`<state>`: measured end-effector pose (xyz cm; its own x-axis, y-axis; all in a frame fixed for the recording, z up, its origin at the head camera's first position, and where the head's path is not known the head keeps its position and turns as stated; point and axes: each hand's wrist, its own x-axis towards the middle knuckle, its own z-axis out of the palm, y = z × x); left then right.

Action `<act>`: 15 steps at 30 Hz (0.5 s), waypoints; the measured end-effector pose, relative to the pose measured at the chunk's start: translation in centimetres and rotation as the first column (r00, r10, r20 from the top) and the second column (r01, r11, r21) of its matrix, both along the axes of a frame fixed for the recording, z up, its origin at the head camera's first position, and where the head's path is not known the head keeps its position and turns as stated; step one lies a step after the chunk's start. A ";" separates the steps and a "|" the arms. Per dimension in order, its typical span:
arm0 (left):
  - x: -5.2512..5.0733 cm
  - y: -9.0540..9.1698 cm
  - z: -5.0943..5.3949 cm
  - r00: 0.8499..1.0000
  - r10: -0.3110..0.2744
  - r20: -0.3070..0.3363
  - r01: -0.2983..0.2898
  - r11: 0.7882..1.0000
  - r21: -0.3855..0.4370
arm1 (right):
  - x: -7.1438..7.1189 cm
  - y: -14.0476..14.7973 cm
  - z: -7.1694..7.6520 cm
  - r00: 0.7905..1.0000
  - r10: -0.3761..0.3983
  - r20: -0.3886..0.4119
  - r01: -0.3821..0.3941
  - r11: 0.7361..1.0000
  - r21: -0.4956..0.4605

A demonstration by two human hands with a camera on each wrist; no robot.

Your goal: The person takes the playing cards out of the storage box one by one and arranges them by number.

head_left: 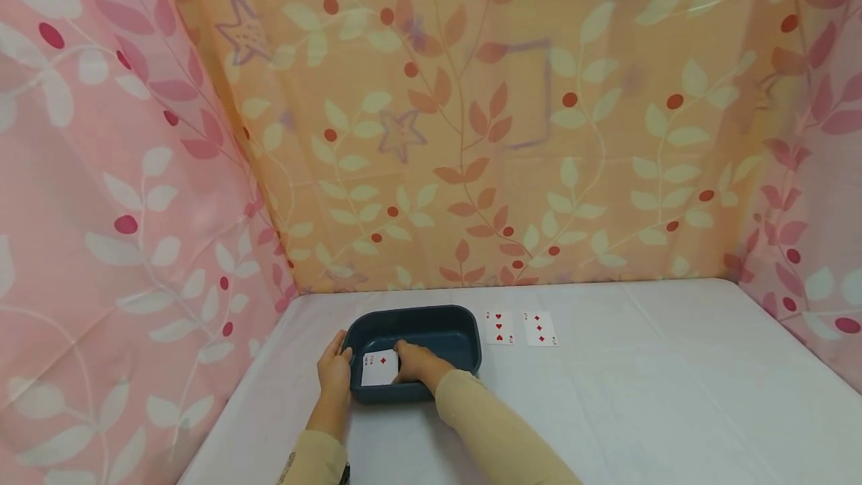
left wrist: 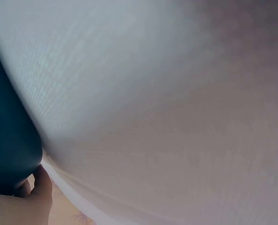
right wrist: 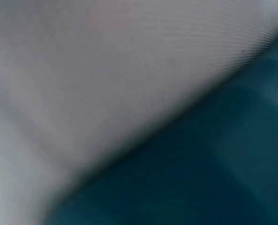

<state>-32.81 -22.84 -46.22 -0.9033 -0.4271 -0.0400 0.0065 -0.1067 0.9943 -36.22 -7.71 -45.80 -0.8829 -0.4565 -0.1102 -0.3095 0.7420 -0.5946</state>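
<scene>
Here, blue tub (head_left: 385, 396), cards (head_left: 379, 371) inside, right hand (head_left: 419, 364) too

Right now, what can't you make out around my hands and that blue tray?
Head view: your right hand covers the right edge of the card in the blue tray, so whether it pinches the card is hidden.
Left wrist view: the picture's left edge cuts off much of the tray, and the lower left corner crops your left hand.
Right wrist view: blur softens everything, and your right hand is outside the frame.
</scene>
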 end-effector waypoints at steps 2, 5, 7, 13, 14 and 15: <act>0.0 0.0 0.0 1.000 -0.001 0.006 0.001 1.000 -0.004 | -0.1 0.0 0.0 1.000 0.007 -0.001 -0.007 1.000 -0.009; 0.1 0.0 0.1 1.000 -0.001 0.019 0.001 1.000 -0.010 | -0.2 0.0 -0.2 1.000 0.009 -0.001 -0.009 1.000 -0.020; 0.0 0.0 0.2 1.000 -0.002 0.029 0.002 1.000 -0.010 | -0.4 0.0 -0.3 1.000 0.007 0.001 -0.007 1.000 -0.028; 0.0 0.0 0.2 0.999 0.002 0.039 -0.001 1.000 -0.007 | -0.5 -0.1 -0.6 1.000 0.002 0.011 -0.001 0.999 -0.050; 0.0 0.0 0.2 0.999 0.001 0.038 -0.001 1.000 -0.008 | -0.5 -0.1 -0.6 1.000 -0.001 0.013 0.001 0.998 -0.055; 0.0 0.0 0.3 0.999 0.001 0.036 0.000 1.000 -0.008 | -0.5 -0.1 -0.7 1.000 -0.005 0.016 0.006 0.998 -0.062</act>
